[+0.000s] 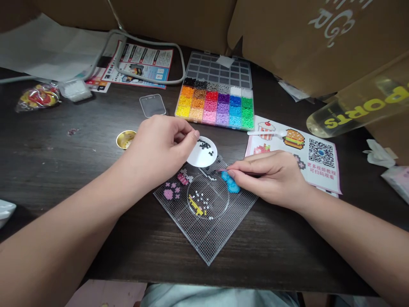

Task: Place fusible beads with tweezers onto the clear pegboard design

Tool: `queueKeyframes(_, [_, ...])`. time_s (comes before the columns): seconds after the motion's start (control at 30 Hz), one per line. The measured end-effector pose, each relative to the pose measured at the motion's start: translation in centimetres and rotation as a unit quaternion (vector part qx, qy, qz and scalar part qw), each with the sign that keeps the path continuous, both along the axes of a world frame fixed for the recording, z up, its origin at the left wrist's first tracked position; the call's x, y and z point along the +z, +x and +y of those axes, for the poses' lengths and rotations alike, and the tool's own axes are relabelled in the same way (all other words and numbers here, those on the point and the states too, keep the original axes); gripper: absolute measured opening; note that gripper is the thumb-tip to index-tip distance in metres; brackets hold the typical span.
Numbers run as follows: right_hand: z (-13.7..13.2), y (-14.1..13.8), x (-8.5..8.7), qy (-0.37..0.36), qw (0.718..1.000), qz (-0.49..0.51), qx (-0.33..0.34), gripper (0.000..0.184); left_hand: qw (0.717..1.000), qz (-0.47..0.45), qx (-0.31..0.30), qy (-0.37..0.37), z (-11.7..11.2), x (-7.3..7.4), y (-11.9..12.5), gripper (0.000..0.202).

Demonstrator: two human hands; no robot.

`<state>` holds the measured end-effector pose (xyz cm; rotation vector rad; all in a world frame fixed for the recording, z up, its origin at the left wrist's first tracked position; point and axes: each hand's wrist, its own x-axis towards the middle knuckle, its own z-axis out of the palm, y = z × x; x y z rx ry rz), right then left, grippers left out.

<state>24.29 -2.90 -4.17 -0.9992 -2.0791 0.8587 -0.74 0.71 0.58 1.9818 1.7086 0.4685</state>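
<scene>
My left hand (pixel 166 140) is closed in a pinch at the rim of a small white dish (pixel 194 157) with black beads (pixel 204 145) in it. My right hand (pixel 271 179) grips thin tweezers (pixel 252 173), their tips over the upper part of a clear pegboard (pixel 207 247). Near those tips lies a short row of pale and dark beads (pixel 207 175). A round clear dish (pixel 227 204) with white and yellow beads rests on the pegboard. Around it are a pink paw pattern (pixel 171 191), a pink and white pattern (pixel 184 177) and a blue bead shape (pixel 230 182), partly behind my right fingers.
An opened bead case (pixel 214 102) with many colours stands at the back. Right of it, a pattern sheet (pixel 319 170) carries a white spoon-like tool (pixel 266 133). A gold dish (pixel 125 139), clear lid (pixel 152 105), bagged items (pixel 40 97) and a bottle (pixel 351 106) lie around.
</scene>
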Motion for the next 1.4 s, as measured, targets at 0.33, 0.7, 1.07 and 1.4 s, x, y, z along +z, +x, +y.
queueKeyframes(0.33, [-0.3, -1.4, 1.9, -0.007, 0.992, 0.07, -0.102, 0.022, 0.999, 0.006, -0.039, 0.003, -0.1, -0.5, 0.2, 0.028])
queueKeyframes(0.7, [-0.4, -1.3, 1.7, -0.062, 0.987, 0.081, -0.125, 0.015, 1.0, 0.008, -0.001, 0.006, 0.1, -0.2, -0.1, 0.03])
queueKeyframes(1.07, [-0.1, -1.8, 0.9, -0.05, 0.997, -0.015, -0.052, 0.017, 0.996, 0.037, 0.079, 0.001, 0.8, 0.4, -0.7, 0.03])
queueKeyframes(1.4, [0.0, -1.8, 0.7, -0.036, 0.998, -0.032, -0.046, 0.018, 0.998, 0.015, 0.063, -0.004, 0.7, 0.5, -0.7, 0.029])
